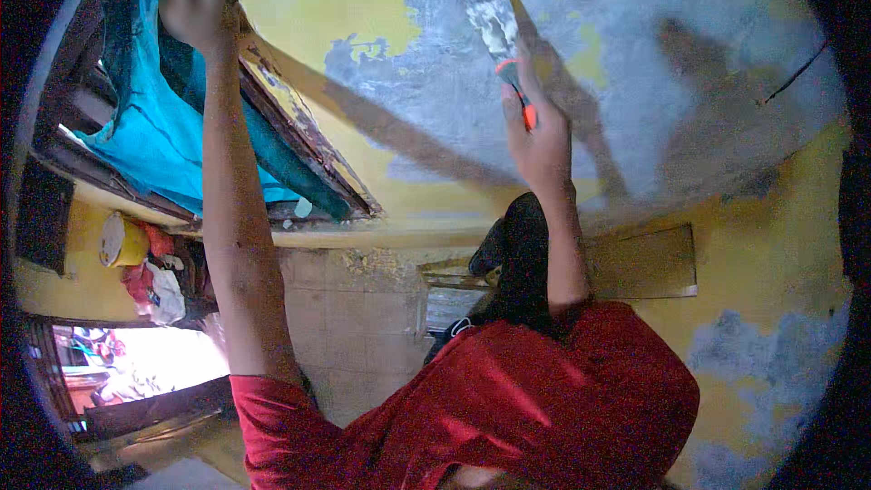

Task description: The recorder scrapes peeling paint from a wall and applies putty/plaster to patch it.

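Observation:
My right hand is closed around the red and black handle of a putty knife. Its wide blade, smeared with pale flakes, lies against or very near the wall, where yellow paint has come away in patches over grey. Stretched up to the upper left, my left hand is at the worn wooden window frame, beside a turquoise cloth. A blur covers that hand, so its fingers do not show clearly.
Below the frame, a yellow bucket stands near red and white bags. A bright opening is at the lower left. A brown board leans by the right wall. Tiled floor lies beneath me.

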`<state>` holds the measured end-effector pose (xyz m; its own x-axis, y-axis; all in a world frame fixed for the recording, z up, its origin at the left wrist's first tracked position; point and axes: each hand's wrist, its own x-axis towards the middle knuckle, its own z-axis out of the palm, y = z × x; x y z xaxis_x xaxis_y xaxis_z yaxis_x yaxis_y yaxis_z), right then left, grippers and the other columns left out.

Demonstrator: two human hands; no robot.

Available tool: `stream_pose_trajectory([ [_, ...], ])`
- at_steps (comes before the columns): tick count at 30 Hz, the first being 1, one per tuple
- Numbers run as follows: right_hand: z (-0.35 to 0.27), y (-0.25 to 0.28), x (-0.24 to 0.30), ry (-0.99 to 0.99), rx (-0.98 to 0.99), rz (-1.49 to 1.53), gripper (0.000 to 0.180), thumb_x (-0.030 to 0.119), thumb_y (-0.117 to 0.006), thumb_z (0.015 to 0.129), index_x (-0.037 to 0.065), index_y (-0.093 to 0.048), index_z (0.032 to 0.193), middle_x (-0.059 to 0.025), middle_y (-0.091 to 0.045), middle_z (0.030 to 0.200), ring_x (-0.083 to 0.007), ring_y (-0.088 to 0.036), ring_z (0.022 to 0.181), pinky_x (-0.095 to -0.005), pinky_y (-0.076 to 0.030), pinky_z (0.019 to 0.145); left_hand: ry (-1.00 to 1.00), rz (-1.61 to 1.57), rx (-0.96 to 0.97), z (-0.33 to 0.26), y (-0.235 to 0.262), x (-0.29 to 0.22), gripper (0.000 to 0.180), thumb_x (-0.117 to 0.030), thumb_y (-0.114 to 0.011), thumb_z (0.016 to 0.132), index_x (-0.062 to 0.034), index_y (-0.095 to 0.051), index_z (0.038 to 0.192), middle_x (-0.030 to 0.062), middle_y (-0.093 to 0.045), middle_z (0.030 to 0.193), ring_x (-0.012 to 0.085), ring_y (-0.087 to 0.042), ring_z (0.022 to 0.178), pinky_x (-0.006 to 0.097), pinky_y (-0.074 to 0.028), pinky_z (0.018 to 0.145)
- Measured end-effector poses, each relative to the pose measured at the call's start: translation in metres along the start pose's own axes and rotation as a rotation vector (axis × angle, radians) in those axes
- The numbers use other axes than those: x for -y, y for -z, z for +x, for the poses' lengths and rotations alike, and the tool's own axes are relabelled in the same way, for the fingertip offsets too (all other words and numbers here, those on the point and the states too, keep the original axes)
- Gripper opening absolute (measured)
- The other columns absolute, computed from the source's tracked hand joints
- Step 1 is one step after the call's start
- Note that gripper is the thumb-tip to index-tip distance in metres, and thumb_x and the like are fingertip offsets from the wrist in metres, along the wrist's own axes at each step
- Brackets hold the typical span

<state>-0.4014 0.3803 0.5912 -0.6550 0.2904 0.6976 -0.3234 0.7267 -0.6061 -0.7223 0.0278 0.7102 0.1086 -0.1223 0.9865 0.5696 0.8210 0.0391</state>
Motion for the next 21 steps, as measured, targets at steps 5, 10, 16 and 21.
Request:
stream_pose_trajectory([
  [5,0.012,-0.010,0.011,0.119,-0.053,-0.070,0.049,0.011,-0.060,0.097,0.017,-0.053,0.145,-0.0211,-0.072,0.100,-0.0290,-0.073,0.083,-0.0369,-0.055,0.071,-0.304,0.104,-0.029,-0.004,0.004,0.000,0.024,-0.019,-0.068,0.089,-0.0116,-0.051,0.103,0.0070,-0.066,0.094,0.0301,-0.061,0.066,0.046,-0.041,0.052],
  [10,0.010,-0.010,0.013,0.048,-0.020,-0.152,0.052,0.011,-0.062,0.096,0.021,-0.053,0.145,-0.0188,-0.071,0.087,-0.0295,-0.068,0.070,-0.0383,-0.053,0.064,-0.241,0.101,0.068,-0.001,0.009,0.015,0.036,-0.018,-0.070,0.086,-0.0120,-0.051,0.115,0.0076,-0.068,0.101,0.0293,-0.064,0.073,0.045,-0.041,0.053],
  [16,0.009,-0.006,0.005,0.090,-0.024,-0.251,0.052,0.012,-0.063,0.095,0.023,-0.054,0.145,-0.0154,-0.069,0.078,-0.0273,-0.065,0.060,-0.0389,-0.050,0.058,-0.104,-0.023,0.013,0.004,0.009,-0.003,0.020,-0.024,-0.061,0.088,-0.0063,-0.059,0.080,0.0143,-0.061,0.077,0.0341,-0.055,0.068,0.046,-0.041,0.059],
  [21,0.021,-0.014,0.007,0.088,-0.039,-0.263,0.052,0.011,-0.064,0.093,0.024,-0.057,0.142,-0.0136,-0.066,0.071,-0.0264,-0.062,0.056,-0.0384,-0.048,0.055,-0.282,0.260,0.026,0.000,0.010,0.006,0.027,-0.024,-0.067,0.087,-0.0097,-0.058,0.108,0.0079,-0.067,0.094,0.0304,-0.062,0.069,0.046,-0.045,0.056],
])
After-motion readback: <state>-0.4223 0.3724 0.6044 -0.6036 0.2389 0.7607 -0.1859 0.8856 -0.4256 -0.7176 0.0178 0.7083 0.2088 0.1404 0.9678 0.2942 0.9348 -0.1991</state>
